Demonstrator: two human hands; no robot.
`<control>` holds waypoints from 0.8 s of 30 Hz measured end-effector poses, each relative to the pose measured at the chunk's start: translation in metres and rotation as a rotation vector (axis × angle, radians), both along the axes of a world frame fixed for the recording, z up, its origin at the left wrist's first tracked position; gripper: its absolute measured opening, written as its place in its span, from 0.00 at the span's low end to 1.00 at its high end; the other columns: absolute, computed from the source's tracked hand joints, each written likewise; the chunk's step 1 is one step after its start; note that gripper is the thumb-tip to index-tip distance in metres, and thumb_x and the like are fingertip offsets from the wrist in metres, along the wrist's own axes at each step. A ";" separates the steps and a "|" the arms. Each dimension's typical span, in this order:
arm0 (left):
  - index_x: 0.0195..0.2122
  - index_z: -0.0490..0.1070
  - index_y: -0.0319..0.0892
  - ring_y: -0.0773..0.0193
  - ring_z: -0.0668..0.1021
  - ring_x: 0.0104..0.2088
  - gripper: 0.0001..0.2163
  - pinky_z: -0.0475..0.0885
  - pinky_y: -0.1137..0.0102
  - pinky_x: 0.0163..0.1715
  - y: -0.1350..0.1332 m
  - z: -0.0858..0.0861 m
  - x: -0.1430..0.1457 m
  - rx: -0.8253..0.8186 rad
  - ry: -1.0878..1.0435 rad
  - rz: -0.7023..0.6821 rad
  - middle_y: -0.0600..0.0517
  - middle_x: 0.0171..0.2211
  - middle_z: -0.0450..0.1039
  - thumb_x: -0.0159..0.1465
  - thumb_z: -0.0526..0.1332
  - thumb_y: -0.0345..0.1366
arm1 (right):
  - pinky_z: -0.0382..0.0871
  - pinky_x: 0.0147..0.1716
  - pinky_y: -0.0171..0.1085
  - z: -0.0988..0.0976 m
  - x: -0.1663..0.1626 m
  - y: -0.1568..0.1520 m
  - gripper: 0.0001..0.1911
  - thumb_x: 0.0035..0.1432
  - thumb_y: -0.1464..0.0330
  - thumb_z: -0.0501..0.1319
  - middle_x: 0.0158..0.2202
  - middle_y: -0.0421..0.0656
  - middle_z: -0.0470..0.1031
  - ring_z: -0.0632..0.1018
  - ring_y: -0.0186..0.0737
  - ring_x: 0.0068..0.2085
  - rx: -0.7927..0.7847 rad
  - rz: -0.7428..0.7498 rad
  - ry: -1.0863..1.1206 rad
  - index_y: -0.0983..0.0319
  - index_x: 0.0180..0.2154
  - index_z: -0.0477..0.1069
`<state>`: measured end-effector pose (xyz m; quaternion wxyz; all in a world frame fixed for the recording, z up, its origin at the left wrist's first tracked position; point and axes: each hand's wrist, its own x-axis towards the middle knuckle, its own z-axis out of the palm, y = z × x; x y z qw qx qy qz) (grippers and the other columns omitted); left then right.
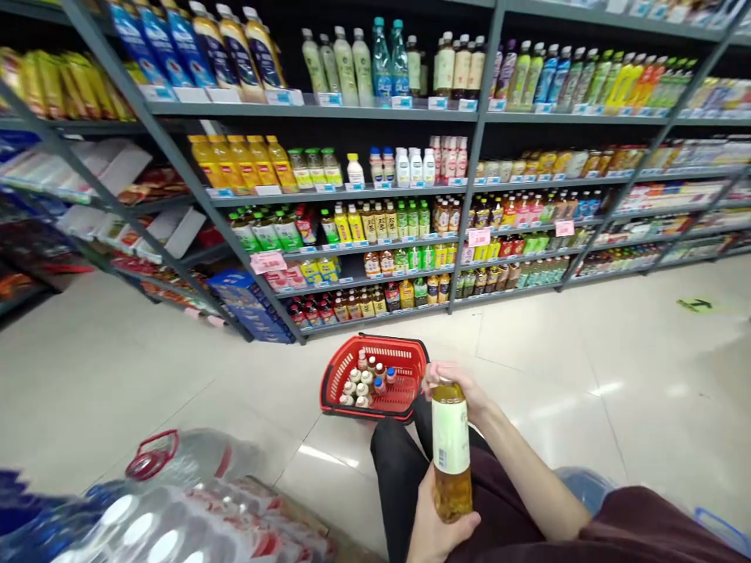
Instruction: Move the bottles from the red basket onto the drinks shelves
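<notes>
the left hand (437,512) grasps the low end of the bottle (450,446), with the thumb across the front and the fingers bent round it, spread just as wide as the bottle. the right hand (449,381) grasps the top end, its fingers curled in close and a bit blurry. they hide the cap.

both hands and the bottle are to the right of the basket (404,356) and nearer to the person. the red basket sits on the shiny floor (516,328), and small bottles (366,378) with white or blue caps stand in it. past the basket are tall shelves (352,112) full of drinks. blue boxes (249,305) are past it to the left. a big clear jug (217,453) with a red handle is on the near left side of the basket.

the bottle's long way runs up and down in the head view. its top points up and toward the shelves, and its bottom points to the person. the pale label faces the person.
</notes>
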<state>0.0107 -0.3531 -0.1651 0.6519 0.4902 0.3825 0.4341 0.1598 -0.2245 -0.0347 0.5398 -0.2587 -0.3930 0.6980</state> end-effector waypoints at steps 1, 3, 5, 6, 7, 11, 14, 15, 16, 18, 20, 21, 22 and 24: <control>0.52 0.71 0.40 0.50 0.83 0.38 0.38 0.81 0.61 0.38 -0.001 -0.001 0.000 -0.025 -0.019 -0.041 0.42 0.42 0.80 0.43 0.78 0.52 | 0.68 0.28 0.37 -0.005 0.001 0.000 0.17 0.53 0.56 0.69 0.28 0.39 0.67 0.73 0.38 0.29 -0.007 0.067 0.053 0.60 0.27 0.69; 0.51 0.69 0.41 0.63 0.78 0.22 0.36 0.74 0.70 0.22 -0.004 -0.002 0.001 -0.089 -0.057 -0.108 0.48 0.33 0.78 0.47 0.76 0.56 | 0.74 0.29 0.39 -0.016 0.005 0.000 0.19 0.48 0.55 0.72 0.31 0.40 0.70 0.77 0.41 0.32 -0.001 0.154 0.149 0.60 0.30 0.68; 0.50 0.69 0.42 0.71 0.71 0.15 0.35 0.66 0.74 0.17 -0.006 0.000 0.004 -0.133 -0.104 -0.139 0.54 0.26 0.74 0.49 0.75 0.58 | 0.77 0.29 0.41 -0.028 0.008 0.001 0.21 0.47 0.54 0.73 0.32 0.40 0.71 0.78 0.42 0.32 0.012 0.162 0.214 0.59 0.33 0.68; 0.49 0.69 0.42 0.71 0.70 0.15 0.35 0.66 0.74 0.17 -0.006 0.002 0.007 -0.149 -0.129 -0.138 0.55 0.25 0.73 0.48 0.75 0.59 | 0.77 0.29 0.41 -0.033 0.008 0.001 0.21 0.48 0.53 0.71 0.31 0.40 0.71 0.78 0.42 0.31 0.011 0.144 0.239 0.59 0.34 0.67; 0.49 0.69 0.42 0.70 0.71 0.16 0.37 0.67 0.73 0.17 -0.006 0.004 0.011 -0.164 -0.149 -0.130 0.55 0.26 0.73 0.45 0.76 0.59 | 0.77 0.27 0.40 -0.037 0.009 0.002 0.20 0.50 0.53 0.69 0.31 0.39 0.72 0.77 0.40 0.30 0.000 0.128 0.261 0.59 0.35 0.67; 0.47 0.70 0.41 0.66 0.76 0.21 0.42 0.72 0.72 0.18 -0.003 0.013 0.025 -0.224 -0.146 -0.153 0.52 0.30 0.76 0.32 0.84 0.48 | 0.69 0.19 0.35 -0.046 0.012 0.006 0.15 0.55 0.54 0.61 0.27 0.37 0.69 0.67 0.33 0.22 -0.091 0.112 0.378 0.59 0.32 0.65; 0.44 0.73 0.38 0.62 0.78 0.22 0.37 0.74 0.71 0.16 0.000 0.028 0.032 -0.251 -0.209 -0.326 0.50 0.26 0.77 0.36 0.83 0.48 | 0.60 0.15 0.31 -0.043 0.018 0.006 0.15 0.54 0.53 0.59 0.25 0.34 0.64 0.58 0.29 0.19 -0.173 0.101 0.487 0.58 0.30 0.62; 0.44 0.73 0.37 0.60 0.79 0.22 0.36 0.75 0.70 0.17 0.000 0.033 0.033 -0.246 -0.248 -0.371 0.49 0.26 0.78 0.38 0.82 0.49 | 0.57 0.14 0.30 -0.041 0.020 0.004 0.15 0.54 0.53 0.59 0.25 0.34 0.63 0.56 0.29 0.19 -0.202 0.076 0.511 0.57 0.30 0.62; 0.44 0.74 0.37 0.60 0.80 0.23 0.35 0.76 0.70 0.18 0.001 0.037 0.034 -0.231 -0.278 -0.388 0.47 0.27 0.79 0.39 0.82 0.50 | 0.55 0.14 0.30 -0.039 0.022 0.002 0.16 0.55 0.52 0.58 0.24 0.34 0.63 0.54 0.29 0.19 -0.232 0.045 0.523 0.57 0.31 0.62; 0.43 0.76 0.36 0.60 0.80 0.24 0.31 0.78 0.69 0.22 0.001 0.041 0.037 -0.193 -0.275 -0.350 0.45 0.30 0.81 0.43 0.81 0.48 | 0.55 0.15 0.30 -0.034 0.025 -0.001 0.15 0.58 0.52 0.55 0.25 0.35 0.65 0.55 0.30 0.20 -0.282 -0.015 0.511 0.57 0.32 0.63; 0.41 0.77 0.35 0.60 0.81 0.25 0.27 0.80 0.68 0.25 0.002 0.038 0.040 -0.154 -0.226 -0.261 0.44 0.32 0.82 0.44 0.81 0.45 | 0.60 0.17 0.32 -0.029 0.027 -0.004 0.15 0.60 0.53 0.53 0.28 0.38 0.69 0.60 0.32 0.21 -0.318 -0.052 0.474 0.57 0.33 0.66; 0.41 0.78 0.35 0.59 0.82 0.26 0.26 0.80 0.67 0.26 0.001 0.034 0.041 -0.139 -0.200 -0.217 0.43 0.33 0.82 0.45 0.81 0.44 | 0.62 0.19 0.32 -0.027 0.027 -0.005 0.16 0.61 0.53 0.52 0.29 0.39 0.71 0.63 0.33 0.22 -0.334 -0.064 0.453 0.58 0.34 0.67; 0.42 0.78 0.34 0.59 0.82 0.27 0.26 0.80 0.67 0.27 0.001 0.030 0.042 -0.129 -0.177 -0.185 0.43 0.35 0.83 0.46 0.80 0.44 | 0.64 0.20 0.33 -0.025 0.027 -0.006 0.16 0.62 0.54 0.51 0.30 0.40 0.73 0.65 0.34 0.23 -0.348 -0.074 0.430 0.58 0.34 0.68; 0.44 0.79 0.34 0.58 0.83 0.30 0.25 0.81 0.66 0.29 0.000 0.022 0.045 -0.126 -0.148 -0.161 0.41 0.37 0.83 0.50 0.78 0.44 | 0.67 0.21 0.33 -0.022 0.028 -0.006 0.18 0.64 0.54 0.49 0.32 0.42 0.77 0.69 0.35 0.25 -0.372 -0.086 0.380 0.58 0.35 0.69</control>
